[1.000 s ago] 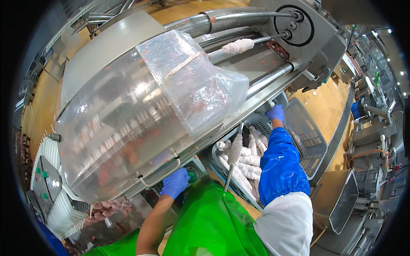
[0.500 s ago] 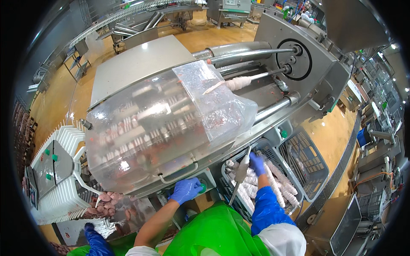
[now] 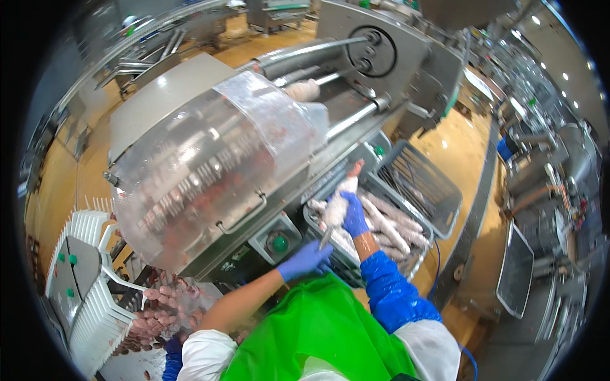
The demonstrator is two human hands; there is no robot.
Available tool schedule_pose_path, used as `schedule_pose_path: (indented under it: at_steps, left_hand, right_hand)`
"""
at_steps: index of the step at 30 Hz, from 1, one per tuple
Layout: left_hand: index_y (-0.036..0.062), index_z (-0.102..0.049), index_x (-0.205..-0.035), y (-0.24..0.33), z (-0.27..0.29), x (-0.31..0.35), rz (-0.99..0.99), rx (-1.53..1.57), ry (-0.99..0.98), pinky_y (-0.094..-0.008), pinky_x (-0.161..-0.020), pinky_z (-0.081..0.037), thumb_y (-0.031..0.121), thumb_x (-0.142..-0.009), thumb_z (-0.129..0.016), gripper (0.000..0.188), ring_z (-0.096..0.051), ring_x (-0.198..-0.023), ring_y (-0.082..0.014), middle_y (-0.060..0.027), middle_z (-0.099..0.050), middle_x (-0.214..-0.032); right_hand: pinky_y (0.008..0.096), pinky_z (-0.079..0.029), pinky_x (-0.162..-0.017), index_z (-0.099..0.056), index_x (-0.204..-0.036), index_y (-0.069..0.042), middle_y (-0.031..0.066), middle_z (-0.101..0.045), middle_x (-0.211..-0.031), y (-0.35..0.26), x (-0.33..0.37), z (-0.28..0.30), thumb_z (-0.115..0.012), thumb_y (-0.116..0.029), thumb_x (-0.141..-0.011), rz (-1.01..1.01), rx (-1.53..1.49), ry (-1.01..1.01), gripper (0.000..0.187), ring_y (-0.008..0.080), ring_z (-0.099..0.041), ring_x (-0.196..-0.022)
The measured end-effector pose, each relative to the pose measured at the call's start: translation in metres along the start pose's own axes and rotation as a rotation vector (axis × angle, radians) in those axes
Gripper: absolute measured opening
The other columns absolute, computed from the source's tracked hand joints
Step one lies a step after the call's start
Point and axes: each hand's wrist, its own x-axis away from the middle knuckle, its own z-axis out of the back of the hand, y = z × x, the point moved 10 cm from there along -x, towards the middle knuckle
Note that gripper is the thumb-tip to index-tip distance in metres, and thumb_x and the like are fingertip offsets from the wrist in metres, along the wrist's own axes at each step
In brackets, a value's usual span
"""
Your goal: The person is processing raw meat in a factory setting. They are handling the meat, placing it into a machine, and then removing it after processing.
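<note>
My right hand (image 3: 353, 214), in a blue glove, is closed round a pale, wrinkled stick of sausage casing (image 3: 338, 206) with a reddish tip at its far end. The casing stands slanted above a grey crate (image 3: 416, 272) that holds several more white casing sticks (image 3: 387, 232). From its near end sticks out a metal rod (image 3: 326, 237). My left hand (image 3: 306, 260), gloved too, has its fingers closed at that rod's lower end. A large steel machine with a clear cover (image 3: 190, 184) stands before me, and a casing (image 3: 302, 91) sits on its horn.
A green button (image 3: 279, 243) is on the machine's front, left of my hands. A second grey crate (image 3: 448, 203) holds metal rods. At the left, a white-armed conveyor (image 3: 95, 330) carries sausage links (image 3: 152, 317). Another person's blue sleeve (image 3: 173, 360) shows at lower left.
My left hand has left the green button and moved right to the rod. My right hand has come round a casing, now raised and slanted. The view has shifted, moving the machine leftward.
</note>
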Motion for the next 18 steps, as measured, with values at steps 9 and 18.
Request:
schedule_pose_path:
  at_steps: [9,18]
  left_hand:
    - [0.0007,-0.059,-0.080,0.072,0.069,0.060,-0.300,-0.344,0.495,-0.0339,-0.056,-0.043,0.033,-0.090,-0.065,0.035,-0.047,-0.057,-0.0133,-0.0051,-0.052,-0.063]
    - [-0.0020,-0.060,-0.083,0.107,0.098,0.100,-0.243,-0.670,0.605,-0.0357,-0.058,-0.044,0.035,-0.089,-0.065,0.037,-0.047,-0.060,-0.0139,-0.0143,-0.054,-0.063]
  right_hand:
    - [0.0421,-0.055,-0.079,-0.042,-0.136,-0.018,0.0121,-0.053,-0.121,-0.109,0.065,0.077,-0.061,-0.047,-0.090,0.263,0.595,0.506,0.057,0.0273,-0.063,-0.097]
    - [0.0535,-0.044,-0.097,-0.033,-0.146,-0.014,0.0216,-0.043,-0.138,-0.039,-0.034,-0.052,-0.043,-0.074,-0.085,0.180,-0.150,-0.049,0.086,0.0382,-0.052,-0.115]
